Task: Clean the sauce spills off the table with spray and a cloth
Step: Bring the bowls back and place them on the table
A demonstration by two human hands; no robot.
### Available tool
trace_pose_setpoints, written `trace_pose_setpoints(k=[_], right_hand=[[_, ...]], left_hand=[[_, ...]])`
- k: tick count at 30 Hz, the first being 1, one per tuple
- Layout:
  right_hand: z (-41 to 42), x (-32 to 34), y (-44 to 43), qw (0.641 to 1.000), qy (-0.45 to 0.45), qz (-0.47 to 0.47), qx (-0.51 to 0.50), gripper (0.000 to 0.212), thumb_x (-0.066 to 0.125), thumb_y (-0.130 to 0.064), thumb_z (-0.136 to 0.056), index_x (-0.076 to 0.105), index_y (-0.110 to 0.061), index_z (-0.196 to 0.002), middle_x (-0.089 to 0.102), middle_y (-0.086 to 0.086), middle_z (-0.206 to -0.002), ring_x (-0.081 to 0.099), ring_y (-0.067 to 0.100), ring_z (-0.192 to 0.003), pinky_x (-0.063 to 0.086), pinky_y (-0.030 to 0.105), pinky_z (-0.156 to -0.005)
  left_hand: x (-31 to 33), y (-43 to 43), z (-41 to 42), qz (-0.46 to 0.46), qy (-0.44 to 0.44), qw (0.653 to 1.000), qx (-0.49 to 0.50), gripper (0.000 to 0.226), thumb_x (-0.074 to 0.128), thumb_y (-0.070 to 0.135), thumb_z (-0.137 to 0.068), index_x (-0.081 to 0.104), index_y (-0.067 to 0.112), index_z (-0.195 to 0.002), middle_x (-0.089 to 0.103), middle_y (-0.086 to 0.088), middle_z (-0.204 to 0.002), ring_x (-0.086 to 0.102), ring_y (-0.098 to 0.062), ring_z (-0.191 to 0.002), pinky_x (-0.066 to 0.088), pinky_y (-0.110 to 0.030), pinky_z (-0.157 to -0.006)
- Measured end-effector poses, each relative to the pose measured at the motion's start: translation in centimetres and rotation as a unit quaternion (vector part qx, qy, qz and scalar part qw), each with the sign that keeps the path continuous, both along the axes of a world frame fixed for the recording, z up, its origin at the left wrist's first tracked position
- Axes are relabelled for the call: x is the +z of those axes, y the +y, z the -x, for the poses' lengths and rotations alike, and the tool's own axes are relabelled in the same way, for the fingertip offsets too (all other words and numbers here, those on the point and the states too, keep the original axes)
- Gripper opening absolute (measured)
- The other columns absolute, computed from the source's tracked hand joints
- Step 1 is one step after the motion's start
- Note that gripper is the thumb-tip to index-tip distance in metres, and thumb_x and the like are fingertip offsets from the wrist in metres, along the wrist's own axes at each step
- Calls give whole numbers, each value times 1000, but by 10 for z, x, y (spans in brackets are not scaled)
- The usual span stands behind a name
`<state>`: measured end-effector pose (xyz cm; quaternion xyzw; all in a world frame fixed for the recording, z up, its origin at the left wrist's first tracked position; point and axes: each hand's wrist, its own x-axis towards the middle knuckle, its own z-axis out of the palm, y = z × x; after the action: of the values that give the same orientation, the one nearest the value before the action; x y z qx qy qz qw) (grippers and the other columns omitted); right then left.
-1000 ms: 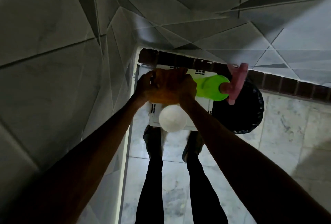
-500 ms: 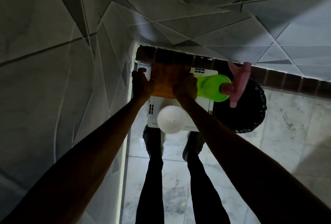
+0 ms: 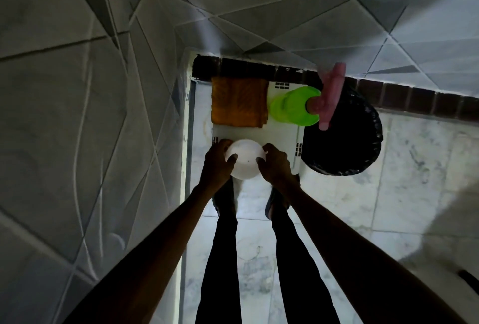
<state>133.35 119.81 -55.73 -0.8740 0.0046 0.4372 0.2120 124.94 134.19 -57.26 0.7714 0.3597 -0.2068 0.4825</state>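
Observation:
A small white table (image 3: pixel 285 132) stands in the corner below me. On its far left lies a folded orange cloth (image 3: pixel 239 101). Beside the cloth on the right stands a green spray bottle (image 3: pixel 293 106) with a pink trigger head. At the near edge sits a white bowl (image 3: pixel 245 159). My left hand (image 3: pixel 216 163) grips the bowl's left side and my right hand (image 3: pixel 276 164) grips its right side, thumbs over the rim. No sauce spill is plain to see in this dim view.
A black bin (image 3: pixel 344 137) with a dark liner stands right of the table. Grey tiled walls close in on the left and behind. My legs and feet stand on the pale marble floor (image 3: pixel 363 207) just before the table.
Both hands left the orange cloth at the far side and came back to the near edge, where they now grip the white bowl. The cloth lies flat and folded.

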Motion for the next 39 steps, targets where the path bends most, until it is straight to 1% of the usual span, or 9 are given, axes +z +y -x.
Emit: trace_pose_setpoints(k=[7, 11, 17, 22, 26, 29, 31, 34, 39], right_hand=[[10, 59, -31, 994, -59, -58, -71, 25, 67, -15, -92, 55, -4, -112, 66, 8, -104, 65, 31, -99, 53, 37, -76], [15, 150, -67, 986, -57, -88, -130, 23, 73, -14, -88, 55, -12, -103, 61, -5, -89, 68, 25, -89, 57, 40, -78], [23, 310, -135, 969, -106, -100, -202, 32, 79, -18, -83, 56, -10, -104, 70, 7, -94, 70, 29, -90, 59, 51, -78], [50, 414, -196, 921, -205, -104, -315, 38, 86, -25, -77, 52, -20, -94, 65, -10, -83, 71, 19, -76, 61, 45, -68], [98, 475, -245, 839, -303, -66, -448, 45, 87, -29, -75, 48, -16, -94, 58, -9, -83, 62, 18, -73, 47, 28, -61], [136, 500, -277, 763, -345, -30, -546, 48, 87, -30, -74, 48, -14, -96, 57, -9, -81, 58, 19, -74, 45, 30, -60], [171, 513, -300, 707, -374, -17, -600, 47, 87, -26, -72, 49, -14, -96, 58, -9, -80, 60, 20, -75, 46, 31, -61], [228, 529, -334, 628, -401, 1, -668, 45, 87, -21, -71, 50, -13, -95, 59, -10, -79, 58, 16, -72, 37, 12, -54], [337, 544, -390, 508, -431, 38, -745, 43, 86, -21, -71, 49, -17, -93, 59, -12, -79, 58, 14, -72, 39, 10, -57]], left_hand=[[68, -17, 4, 10, -83, 994, 69, 27, 65, 8, -91, 61, 12, -117, 64, -8, -118, 61, -24, -108, 58, -41, -89], [169, -38, 7, 45, -99, 993, 50, 24, 68, 10, -90, 63, 13, -113, 67, -3, -114, 63, -19, -104, 56, -26, -84], [326, -83, -2, 51, -139, 989, -24, 22, 68, 15, -90, 62, 19, -111, 66, 3, -112, 64, -16, -102, 49, -9, -71], [432, -141, -18, 65, -214, 969, -108, 21, 70, 19, -88, 63, 25, -108, 67, 4, -108, 65, -15, -98, 57, -31, -79], [489, -209, -22, 97, -266, 930, -235, 22, 71, 23, -85, 66, 22, -107, 69, 3, -104, 66, -13, -94, 56, -38, -81], [522, -260, -17, 134, -311, 884, -322, 23, 69, 32, -82, 67, 23, -103, 69, 7, -100, 66, -4, -89, 56, -30, -77], [541, -297, -3, 147, -336, 847, -384, 18, 70, 25, -82, 66, 25, -99, 69, 10, -97, 66, -3, -88, 55, -25, -77], [565, -353, 31, 174, -329, 804, -463, 22, 73, 15, -82, 66, 27, -99, 70, 13, -99, 67, 0, -89, 56, -25, -76], [590, -440, 119, 228, -323, 722, -567, 23, 72, 11, -82, 65, 28, -96, 70, 12, -98, 66, 1, -88, 51, -15, -72]])
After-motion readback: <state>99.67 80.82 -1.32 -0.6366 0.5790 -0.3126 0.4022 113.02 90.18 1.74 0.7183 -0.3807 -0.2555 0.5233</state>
